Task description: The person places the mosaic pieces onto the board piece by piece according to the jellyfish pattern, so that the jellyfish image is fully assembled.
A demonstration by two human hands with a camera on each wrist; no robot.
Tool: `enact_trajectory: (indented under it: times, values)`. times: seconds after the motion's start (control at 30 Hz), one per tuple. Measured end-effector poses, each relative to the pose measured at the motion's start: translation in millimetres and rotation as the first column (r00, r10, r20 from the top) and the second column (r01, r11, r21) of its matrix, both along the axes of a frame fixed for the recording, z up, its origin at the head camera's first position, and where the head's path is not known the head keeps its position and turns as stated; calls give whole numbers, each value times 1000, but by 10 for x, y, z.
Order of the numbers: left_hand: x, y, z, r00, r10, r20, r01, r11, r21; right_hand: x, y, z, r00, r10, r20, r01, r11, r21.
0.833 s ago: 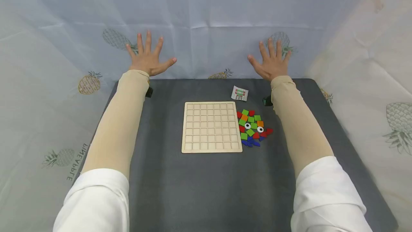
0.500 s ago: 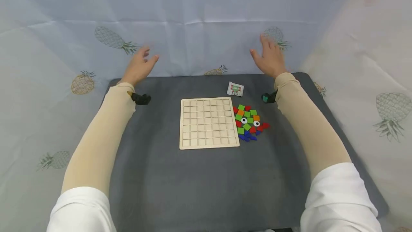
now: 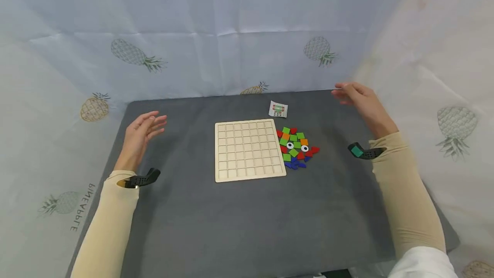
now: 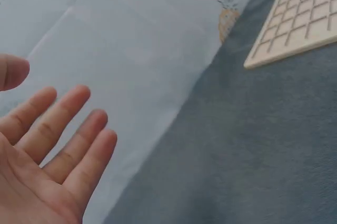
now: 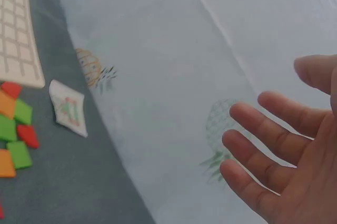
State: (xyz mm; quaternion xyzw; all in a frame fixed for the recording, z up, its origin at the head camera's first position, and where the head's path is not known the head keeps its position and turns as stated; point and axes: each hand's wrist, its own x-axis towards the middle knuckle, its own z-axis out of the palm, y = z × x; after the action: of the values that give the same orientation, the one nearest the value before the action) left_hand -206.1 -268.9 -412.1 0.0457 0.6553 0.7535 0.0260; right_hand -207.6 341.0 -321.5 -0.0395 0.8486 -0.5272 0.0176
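My left hand point(image 3: 138, 138) hovers over the left part of the table, fingers loosely extended and holding nothing; its palm point(image 4: 31, 182) shows in the left wrist view. Over the far right of the table my right hand point(image 3: 364, 104) is raised, also holding nothing, its fingers point(image 5: 263, 155) relaxed and spread. Between the hands lies a square wooden grid board point(image 3: 250, 151) with bare cells. Against its right edge is a loose pile of small coloured pieces point(image 3: 294, 145): green and orange squares, red and blue shapes, and two white eye discs. Neither hand touches the board or pieces.
A small printed paper card point(image 3: 278, 109) lies behind the board and pieces. The grey table point(image 3: 216, 222) is bordered at the back and sides by a white pineapple-print curtain point(image 3: 216, 63). Black camera mounts point(image 3: 143, 178) sit on both wrists.
Both hands have drawn back from the curtain and moved outward and lower, their fingers going from widely spread to relaxed. The board and pieces stay in place; the head view shifted slightly.
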Motion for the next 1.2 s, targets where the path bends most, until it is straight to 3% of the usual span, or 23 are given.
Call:
enact_trajectory:
  times: [0.1,0.17,0.33,0.47,0.53,0.67,0.77,1.03,1.13,1.2]
  values:
    - [95,22,-128,999,36,-28,-33,993,110,29,-1,-201,999,-34,24,33,999,26]
    - [118,68,-213,999,31,-23,-25,975,221,17,-29,-328,999,-42,33,40,997,60]
    - [64,270,-453,996,-68,50,40,900,434,-65,-104,-635,994,-48,95,36,991,130]
    - [21,461,-662,981,-159,107,70,815,575,-116,-184,-840,985,-41,167,12,985,171]
    - [11,550,-750,973,-193,123,77,784,616,-151,-219,-935,980,-33,195,-4,982,187]
    - [4,678,-879,961,-231,149,95,788,609,-230,-261,-1094,970,5,245,-55,979,197]
    - [11,725,-938,955,-254,156,107,779,618,-282,-283,-1181,966,39,257,-97,972,215]
    - [5,802,-995,938,-309,159,137,750,648,-370,-344,-1361,972,46,231,-129,924,359]
    - [26,820,-992,929,-328,170,148,751,644,-403,-419,-1415,971,52,235,-144,908,393]
    - [59,833,-983,925,-337,174,165,771,615,-424,-483,-1448,972,60,229,-156,888,432]
